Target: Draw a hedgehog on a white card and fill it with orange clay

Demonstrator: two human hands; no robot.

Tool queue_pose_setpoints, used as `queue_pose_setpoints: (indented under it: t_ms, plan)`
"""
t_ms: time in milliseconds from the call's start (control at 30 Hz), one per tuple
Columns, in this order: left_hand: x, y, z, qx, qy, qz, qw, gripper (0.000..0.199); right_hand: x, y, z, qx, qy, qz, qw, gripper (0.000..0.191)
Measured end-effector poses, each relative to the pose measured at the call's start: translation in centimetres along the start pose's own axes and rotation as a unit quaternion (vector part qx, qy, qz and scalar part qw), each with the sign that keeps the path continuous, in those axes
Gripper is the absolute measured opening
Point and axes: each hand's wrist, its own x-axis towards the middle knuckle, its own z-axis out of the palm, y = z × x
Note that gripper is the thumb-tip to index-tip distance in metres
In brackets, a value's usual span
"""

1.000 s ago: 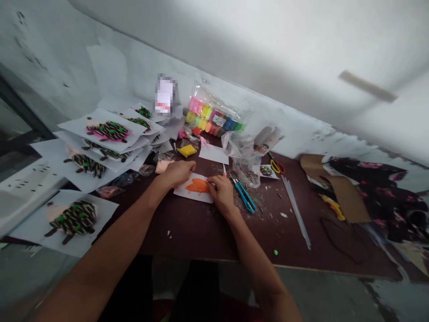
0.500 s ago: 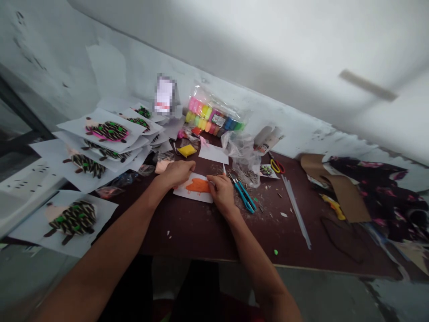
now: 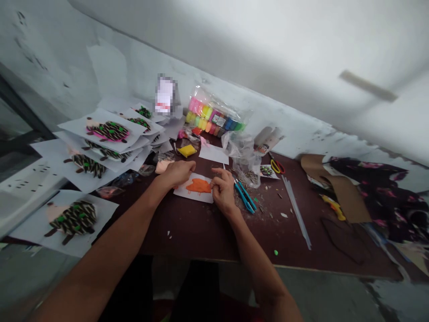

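Observation:
A small white sheet of paper [image 3: 187, 195] lies on the table in front of me, bearing an orange animal-shaped patch [image 3: 198, 185] that looks like modelling clay. My left hand [image 3: 179, 173] rests at its upper left corner with the fingers curled in; whatever they hold is hidden. Beside that hand sits a peach-coloured lump or packet [image 3: 162, 167]. Over the right end of the paper is my right hand [image 3: 223, 190], fingers bent and apart, with nothing visible in them. Turquoise-handled cutters [image 3: 246, 197] lie just right of it.
Finished hedgehog pictures [image 3: 109, 130] are piled at left near a white power strip [image 3: 30, 183]. Behind stand a bag of coloured clay [image 3: 214, 118], a yellow packet [image 3: 187, 150] and a plastic bag [image 3: 239, 152]. Scissors [image 3: 277, 167], glue sticks [image 3: 296, 210] and a glue gun [image 3: 333, 206] lie right.
My right hand has drawn back slightly from the orange patch, and its fingers have lifted and spread. My left hand and the paper stay in place.

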Motion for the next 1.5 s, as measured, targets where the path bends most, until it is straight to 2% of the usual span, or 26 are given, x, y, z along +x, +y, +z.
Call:
queue_pose_setpoints:
  t_ms: [267, 533, 767, 1033, 1500]
  plan:
    - [0.0, 0.0, -0.1, -0.001, -0.002, -0.002, 1.0, 0.024, 0.0, -0.6, -0.3, -0.026, -0.01, 0.033, 0.999, 0.014]
    - [0.1, -0.2, 0.0, -0.003, -0.003, 0.001, 1.0, 0.022, -0.2, 0.6, 0.0, -0.045, -0.026, 0.071, 0.996, 0.015]
    - [-0.1, 0.0, -0.2, -0.008, -0.01, -0.002, 1.0, 0.024, -0.1, 0.5, 0.1, -0.092, -0.032, 0.054, 0.994, 0.015]
    - [-0.1, 0.0, -0.1, -0.012, 0.001, -0.003, 1.0, 0.019, 0.0, 0.2, -0.3, -0.131, -0.066, 0.095, 0.985, 0.011]
    - [-0.1, 0.0, -0.1, -0.013, -0.001, -0.001, 1.0, 0.022, -0.2, 0.5, 0.3, -0.169, -0.112, 0.012, 0.979, 0.022]
